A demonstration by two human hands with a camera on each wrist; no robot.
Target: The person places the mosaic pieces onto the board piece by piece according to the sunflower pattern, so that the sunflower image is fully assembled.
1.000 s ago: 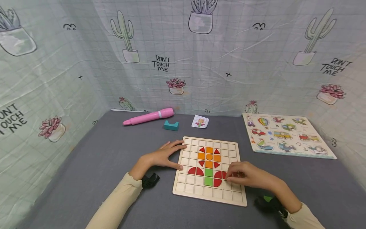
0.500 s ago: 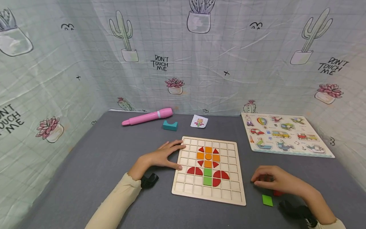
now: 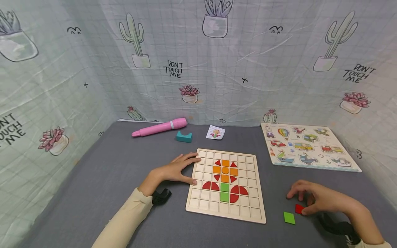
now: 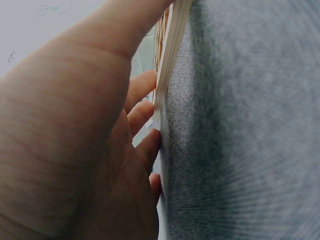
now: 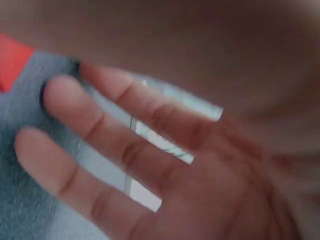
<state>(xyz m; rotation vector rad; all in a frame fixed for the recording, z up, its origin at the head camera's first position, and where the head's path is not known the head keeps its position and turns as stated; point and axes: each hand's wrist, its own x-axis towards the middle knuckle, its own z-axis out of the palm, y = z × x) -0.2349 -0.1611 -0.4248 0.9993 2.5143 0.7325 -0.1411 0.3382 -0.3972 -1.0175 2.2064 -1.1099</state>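
Looking down from the head view, you have a flower half built on the wooden grid board (image 3: 226, 185): orange blossom, red corner triangles, a green stem and red quarter-round leaves. Most cells around it are bare, so I judge the picture well begun but not finished. Your left hand (image 3: 173, 169) lies flat, fingers straight, against the board's left edge. Your right hand (image 3: 319, 199) is off to the right on the grey mat (image 3: 102, 179), fingers loosely curled over a red piece (image 3: 299, 208); its thumb touches the piece, but whether it is pinched I cannot tell. A green square (image 3: 289, 217) lies just beside it, turned cornerwise, with no long axis. The red piece's free corner points left toward the board.

From the left wrist, your fingers (image 4: 142, 117) press the board's edge (image 4: 170, 55), which runs up the frame.

From the right wrist, your fingers (image 5: 105, 150) are spread and fairly straight above the mat, with the red piece (image 5: 12, 62) at the far left, blurred.
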